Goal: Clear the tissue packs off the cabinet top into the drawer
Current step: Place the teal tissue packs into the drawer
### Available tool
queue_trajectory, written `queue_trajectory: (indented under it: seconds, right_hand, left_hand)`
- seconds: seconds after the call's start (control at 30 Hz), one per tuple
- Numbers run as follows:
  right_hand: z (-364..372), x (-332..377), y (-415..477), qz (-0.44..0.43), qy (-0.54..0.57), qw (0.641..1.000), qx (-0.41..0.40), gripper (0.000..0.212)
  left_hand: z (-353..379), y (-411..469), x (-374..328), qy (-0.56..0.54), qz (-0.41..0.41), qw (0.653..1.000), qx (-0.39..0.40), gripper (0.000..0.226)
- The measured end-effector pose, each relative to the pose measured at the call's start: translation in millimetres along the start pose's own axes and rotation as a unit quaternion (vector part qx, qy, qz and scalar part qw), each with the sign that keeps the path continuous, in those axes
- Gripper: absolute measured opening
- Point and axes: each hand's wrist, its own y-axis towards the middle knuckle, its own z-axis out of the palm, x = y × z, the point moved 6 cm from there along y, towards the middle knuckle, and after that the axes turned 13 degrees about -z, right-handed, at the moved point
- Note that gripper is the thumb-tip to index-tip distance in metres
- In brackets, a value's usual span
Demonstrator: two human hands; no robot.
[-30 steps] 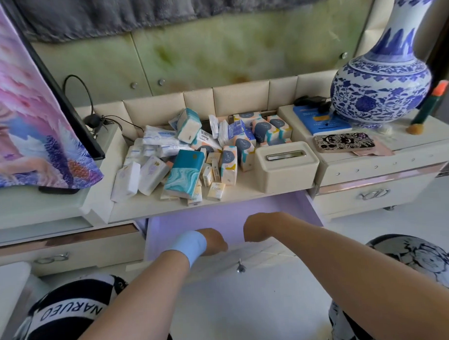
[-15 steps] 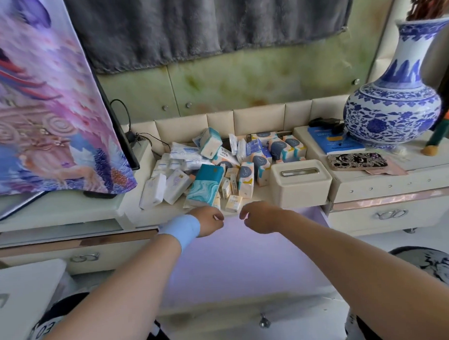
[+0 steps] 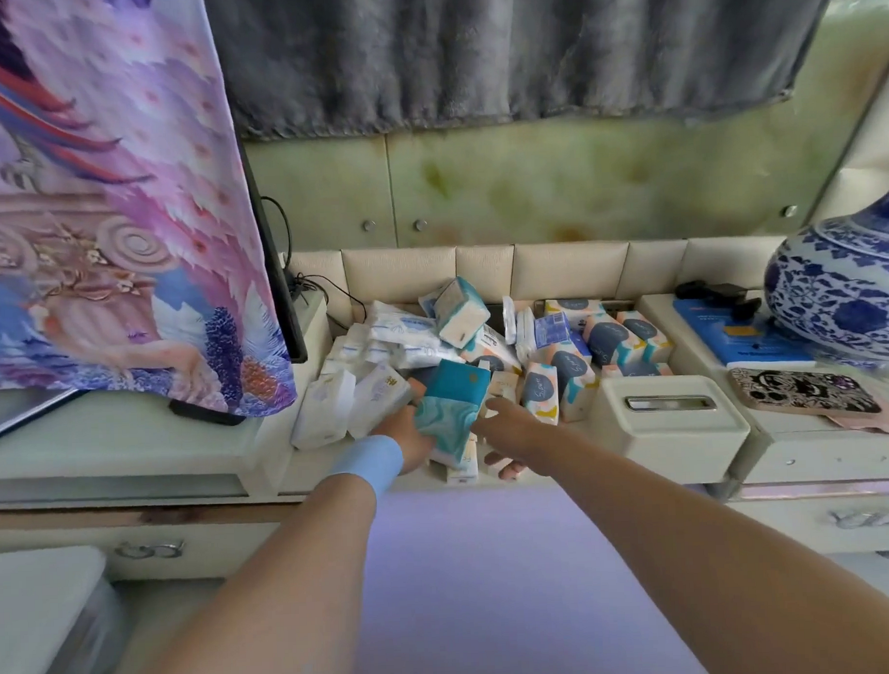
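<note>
— Where are the tissue packs (image 3: pixel 483 355)?
— Piled on the cabinet top (image 3: pixel 306 472), left of the beige box (image 3: pixel 672 429); the drawer (image 3: pixel 491 577) below stands pulled out.
— And the hands?
— The left hand (image 3: pixel 411 441) grasps the teal pack (image 3: pixel 452 412) at the near edge. The right hand (image 3: pixel 511 430) lies partly open over small packs; its grip cannot be told.
</note>
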Motion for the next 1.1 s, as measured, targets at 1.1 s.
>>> queue_trajectory:
  seconds: [1.1]
  right_hand:
    - [72,20,-103,-0.149,-0.35,0.917,0.122,0.091]
  left_hand:
    - [6,-115,63,0.136,0.137,0.98,0.045,0.06]
